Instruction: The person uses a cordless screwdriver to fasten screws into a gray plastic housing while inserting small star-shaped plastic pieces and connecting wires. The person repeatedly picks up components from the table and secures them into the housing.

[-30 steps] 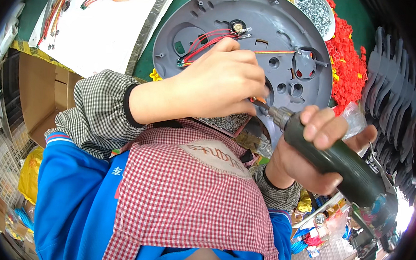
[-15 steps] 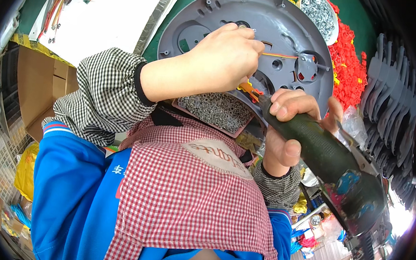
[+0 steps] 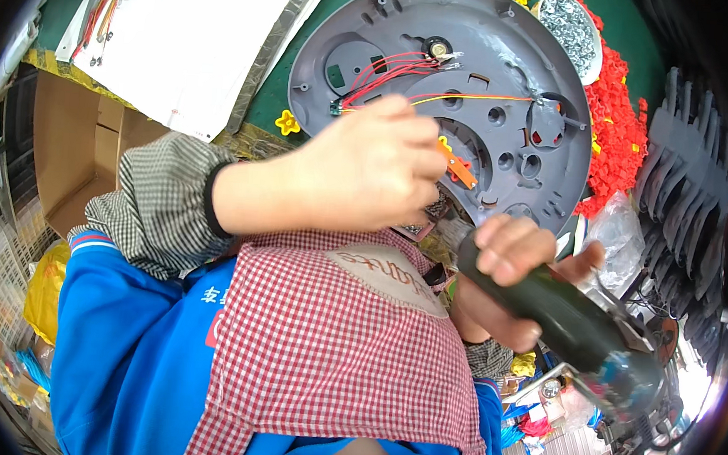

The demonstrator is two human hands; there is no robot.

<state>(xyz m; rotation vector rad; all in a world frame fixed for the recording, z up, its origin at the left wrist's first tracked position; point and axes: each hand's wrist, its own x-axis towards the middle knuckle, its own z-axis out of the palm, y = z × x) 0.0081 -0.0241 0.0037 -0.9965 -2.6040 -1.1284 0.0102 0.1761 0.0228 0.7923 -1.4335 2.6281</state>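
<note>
My right hand [image 3: 514, 249] is wrapped round a dark green power screwdriver [image 3: 571, 319], its tip end toward the grey round plastic housing [image 3: 474, 55]. Over the housing's near edge is my left hand [image 3: 376, 166], fingers curled and smeared by motion; what they hold, if anything, is hidden. Right beside these fingers, an orange strip [image 3: 458, 165] lies over a curved recess of the housing. Red wires [image 3: 390, 72] and a red-and-yellow wire pair [image 3: 472, 96] run across the housing, near a small round black part [image 3: 437, 48].
A bowl of screws [image 3: 572, 32] and a heap of red plastic parts [image 3: 616, 122] stand on the right, with stacked dark grey parts [image 3: 689, 164] beyond. White sheets [image 3: 187, 46] carrying wires lie at left. A yellow flower-shaped piece [image 3: 287, 123] sits beside the housing.
My left hand has drawn back toward me, uncovering the wires and round black part. The screwdriver has moved down, away from the orange strip. The housing sits slightly farther right in view.
</note>
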